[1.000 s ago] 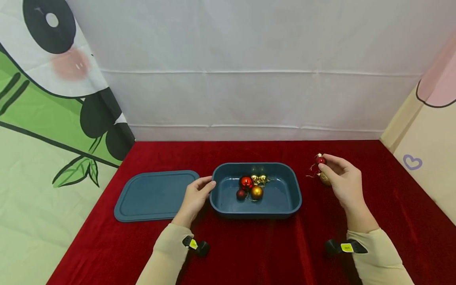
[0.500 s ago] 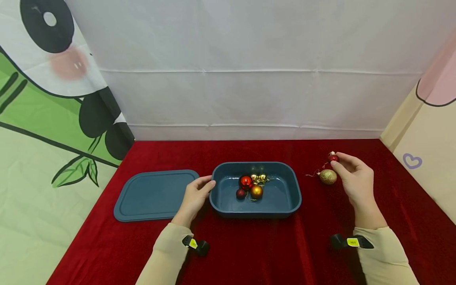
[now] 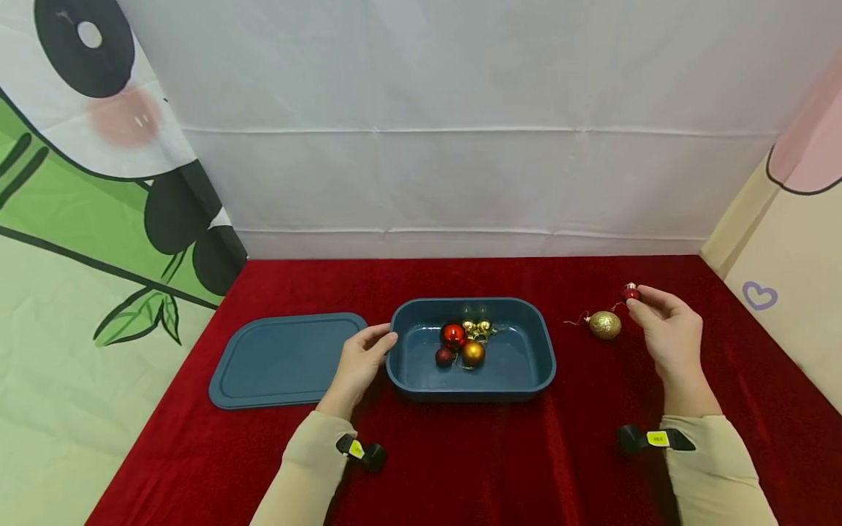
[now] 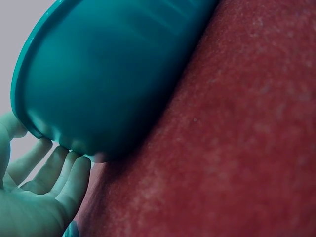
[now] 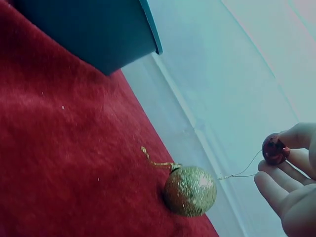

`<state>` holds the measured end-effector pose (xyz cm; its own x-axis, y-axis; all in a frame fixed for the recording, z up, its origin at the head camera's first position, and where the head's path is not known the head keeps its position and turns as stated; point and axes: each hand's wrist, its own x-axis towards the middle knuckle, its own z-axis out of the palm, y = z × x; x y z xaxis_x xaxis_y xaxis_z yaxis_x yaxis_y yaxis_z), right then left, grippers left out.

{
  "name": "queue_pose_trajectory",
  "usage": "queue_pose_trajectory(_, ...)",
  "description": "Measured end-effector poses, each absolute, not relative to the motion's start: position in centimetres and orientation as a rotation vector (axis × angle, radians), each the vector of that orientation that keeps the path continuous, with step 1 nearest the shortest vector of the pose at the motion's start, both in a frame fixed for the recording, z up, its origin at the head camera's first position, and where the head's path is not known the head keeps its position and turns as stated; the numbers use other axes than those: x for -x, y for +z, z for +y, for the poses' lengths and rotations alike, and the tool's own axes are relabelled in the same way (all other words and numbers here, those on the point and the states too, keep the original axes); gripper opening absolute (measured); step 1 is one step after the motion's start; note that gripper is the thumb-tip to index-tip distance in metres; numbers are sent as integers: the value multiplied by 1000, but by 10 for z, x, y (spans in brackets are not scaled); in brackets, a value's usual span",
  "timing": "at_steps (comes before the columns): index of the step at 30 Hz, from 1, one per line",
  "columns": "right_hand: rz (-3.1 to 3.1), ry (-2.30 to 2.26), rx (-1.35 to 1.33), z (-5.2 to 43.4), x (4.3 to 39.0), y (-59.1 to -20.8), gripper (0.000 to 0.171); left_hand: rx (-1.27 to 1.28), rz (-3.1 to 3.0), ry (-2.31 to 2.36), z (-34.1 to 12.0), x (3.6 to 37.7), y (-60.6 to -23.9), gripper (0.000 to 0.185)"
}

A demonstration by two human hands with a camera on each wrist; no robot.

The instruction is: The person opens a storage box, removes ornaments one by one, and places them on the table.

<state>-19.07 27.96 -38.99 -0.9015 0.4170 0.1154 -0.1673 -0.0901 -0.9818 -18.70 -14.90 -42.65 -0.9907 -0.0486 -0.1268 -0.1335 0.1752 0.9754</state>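
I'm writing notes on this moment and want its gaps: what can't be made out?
- Head: marks on the right yellow label, too small to read.
- Head: part of the right edge of the lid, behind the left hand.
- Head: part of the small red ornament, behind the right hand.
- Left wrist: inside of the box, hidden by its outer wall.

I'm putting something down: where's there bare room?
Bare cloth lies in front of the blue container, between the sleeves, and behind the lid, below the backdrop. Crowded: beside the lid, where the left hand holds the container, and around the gold glitter bauble, near the red bauble in the right hand.
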Motion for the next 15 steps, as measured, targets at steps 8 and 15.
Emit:
queue_pose_trajectory(8,-1823,2028,334,289,192,-396,21,184,2339,1940,-146,176,-404,40)
queue_pose_trajectory(15,-1955,1955,401,299,193,-404,21,186,2351,1940,-145,176,-404,39)
